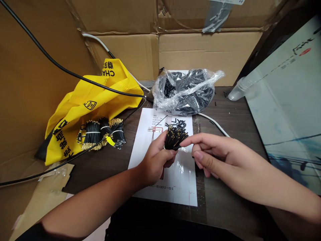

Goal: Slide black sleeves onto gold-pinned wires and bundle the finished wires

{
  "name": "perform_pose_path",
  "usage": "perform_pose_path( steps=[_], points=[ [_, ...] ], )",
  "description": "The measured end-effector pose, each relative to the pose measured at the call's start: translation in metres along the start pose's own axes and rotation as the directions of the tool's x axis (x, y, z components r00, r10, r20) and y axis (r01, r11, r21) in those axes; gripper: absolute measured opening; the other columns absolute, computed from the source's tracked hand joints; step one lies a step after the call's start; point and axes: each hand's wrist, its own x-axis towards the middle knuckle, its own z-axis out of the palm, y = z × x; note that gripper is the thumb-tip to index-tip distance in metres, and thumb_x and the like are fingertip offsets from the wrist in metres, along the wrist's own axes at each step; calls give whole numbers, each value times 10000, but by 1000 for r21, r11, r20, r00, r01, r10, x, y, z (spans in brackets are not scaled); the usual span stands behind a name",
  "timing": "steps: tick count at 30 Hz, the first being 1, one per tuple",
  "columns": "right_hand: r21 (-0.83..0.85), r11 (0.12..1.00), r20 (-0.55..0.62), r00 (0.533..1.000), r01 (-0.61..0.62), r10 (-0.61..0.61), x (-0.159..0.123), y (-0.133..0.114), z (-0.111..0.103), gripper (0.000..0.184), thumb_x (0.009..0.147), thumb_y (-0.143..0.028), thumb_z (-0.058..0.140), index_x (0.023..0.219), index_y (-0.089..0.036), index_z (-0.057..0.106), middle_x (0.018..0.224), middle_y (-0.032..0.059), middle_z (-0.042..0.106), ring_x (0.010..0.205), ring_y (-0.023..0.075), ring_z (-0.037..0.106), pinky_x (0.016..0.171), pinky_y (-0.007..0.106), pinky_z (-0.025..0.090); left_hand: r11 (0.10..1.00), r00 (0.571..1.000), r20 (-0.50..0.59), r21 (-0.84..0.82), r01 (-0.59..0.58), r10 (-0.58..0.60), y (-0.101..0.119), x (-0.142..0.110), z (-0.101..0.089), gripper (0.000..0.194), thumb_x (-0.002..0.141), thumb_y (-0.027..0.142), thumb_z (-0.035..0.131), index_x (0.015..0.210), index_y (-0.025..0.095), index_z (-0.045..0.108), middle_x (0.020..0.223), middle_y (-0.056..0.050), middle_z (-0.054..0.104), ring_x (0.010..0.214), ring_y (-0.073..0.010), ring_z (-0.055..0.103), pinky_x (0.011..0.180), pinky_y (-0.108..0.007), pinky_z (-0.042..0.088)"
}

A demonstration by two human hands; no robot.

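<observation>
Black tubes (170, 89) in clear bag (216, 77), wires (176, 134) in left hand (157, 159)

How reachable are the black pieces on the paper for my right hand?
Probably yes: your right hand is close; the bundle in your left hand stands before the black pieces, but their right side looks free.

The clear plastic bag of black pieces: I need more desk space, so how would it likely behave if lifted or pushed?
The plastic bag looks floppy, as its thin film is crumpled. The many small black pieces inside would probably shift, making it sag when lifted. It seems unlikely to roll, since it lies broad and low.
</observation>
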Motion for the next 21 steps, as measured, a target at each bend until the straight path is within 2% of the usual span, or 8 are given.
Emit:
perform_pose_path(
  steps=[5, 11, 15, 21],
  points=[
    [156, 987, 53, 998, -45, 38, -2, 0, -2, 455, 970, -388, 548, 1406, -262, 523, 769, -7, 618, 589, 79, 572, 529, 193, 472, 999, 1000, -17, -45, 1, -2, 3, 3, 2, 237, 818, 259, 574, 1022, 195, 473, 649, 65, 423, 481, -51, 334, 440, -175, 239],
    [315, 941, 146, 986, -124, 81, -2, 4, -4, 538, 956, -404, 573, 1456, -235, 473, 722, -7, 602, 556, 73, 554, 489, 184, 445, 998, 1000, -1, -61, -31, 31, 4, 3, 3, 248, 814, 282, 575, 1014, 199, 454, 649, 69, 413, 461, -51, 329, 443, -190, 227],
    [363, 919, 177, 980, -155, 95, -2, 4, -6, 537, 952, -401, 584, 1452, -234, 477, 649, -26, 581, 542, 68, 545, 487, 174, 433, 997, 999, 7, -64, -43, 43, 5, 2, 3, 254, 822, 288, 572, 1022, 199, 443, 664, 64, 418, 463, -54, 334, 446, -201, 231],
    [432, 891, 180, 981, -139, 65, 1, 3, -7, 520, 949, -374, 597, 1438, -229, 495, 653, -28, 584, 535, 68, 550, 485, 186, 423, 994, 996, 53, -82, -66, 70, 5, 2, 3, 213, 870, 284, 549, 1036, 204, 441, 708, 55, 431, 484, -54, 362, 470, -213, 245]
  ],
)
